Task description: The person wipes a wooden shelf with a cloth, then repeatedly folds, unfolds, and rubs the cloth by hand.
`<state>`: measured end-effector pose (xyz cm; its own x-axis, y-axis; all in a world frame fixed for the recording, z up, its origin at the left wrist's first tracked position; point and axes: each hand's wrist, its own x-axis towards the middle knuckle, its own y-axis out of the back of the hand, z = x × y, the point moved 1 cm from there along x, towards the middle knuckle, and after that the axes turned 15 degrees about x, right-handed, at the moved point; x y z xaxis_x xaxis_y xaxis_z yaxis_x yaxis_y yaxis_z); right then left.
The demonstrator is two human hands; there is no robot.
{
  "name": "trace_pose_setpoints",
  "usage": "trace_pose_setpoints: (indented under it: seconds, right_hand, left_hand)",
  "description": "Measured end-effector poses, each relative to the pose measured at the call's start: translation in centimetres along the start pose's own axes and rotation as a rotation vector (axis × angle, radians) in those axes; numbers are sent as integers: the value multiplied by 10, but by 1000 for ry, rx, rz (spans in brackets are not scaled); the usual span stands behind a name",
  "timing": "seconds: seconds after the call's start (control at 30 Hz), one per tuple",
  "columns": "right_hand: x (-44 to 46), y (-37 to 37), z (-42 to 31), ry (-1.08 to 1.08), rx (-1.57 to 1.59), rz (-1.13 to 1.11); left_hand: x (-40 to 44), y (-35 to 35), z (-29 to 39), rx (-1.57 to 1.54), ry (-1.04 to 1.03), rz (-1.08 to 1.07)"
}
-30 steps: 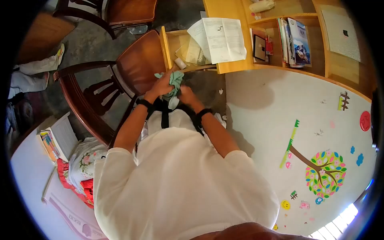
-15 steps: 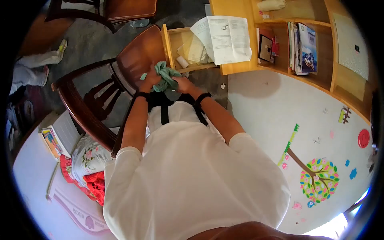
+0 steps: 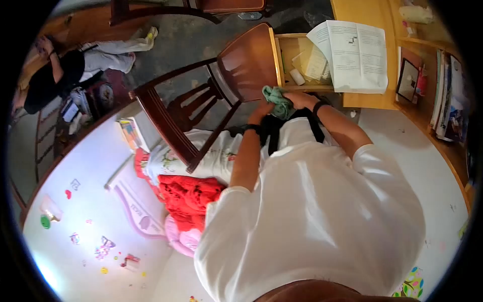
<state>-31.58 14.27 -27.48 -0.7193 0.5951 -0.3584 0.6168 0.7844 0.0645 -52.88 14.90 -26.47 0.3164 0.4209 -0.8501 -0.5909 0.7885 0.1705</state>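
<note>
Right hand (image 3: pixel 302 99) and left hand (image 3: pixel 262 108) are both clamped on a bunched green cloth (image 3: pixel 278 102), held up near the waist, between the brown chair's seat (image 3: pixel 246 63) and the open drawer (image 3: pixel 287 46) with papers inside.

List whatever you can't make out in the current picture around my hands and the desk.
All in the head view:
- Left hand: most fingers hidden by the green cloth.
- Green cloth: anything inside its folds is hidden by its outer layers.
- Printed sheet: text too small to read.
- Open drawer: one end covered by the papers.
- Upright books: titles blurred.
- Tree decal: cut off by the image edge.
</note>
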Motion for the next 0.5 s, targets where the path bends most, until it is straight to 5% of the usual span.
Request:
trace_pose_setpoints:
  seconds: [0.1,0.33,0.5]
  right_hand:
    - [-5,0,-4,-199,-59,-116]
    - [16,16,7,129,-86,275]
    - [28,76,-13,27,-126,382]
  left_hand:
    - [8,-2,7,-104,32,22]
    - [25,0,10,-174,-29,318]
    - [34,30,80,-497,-193,439]
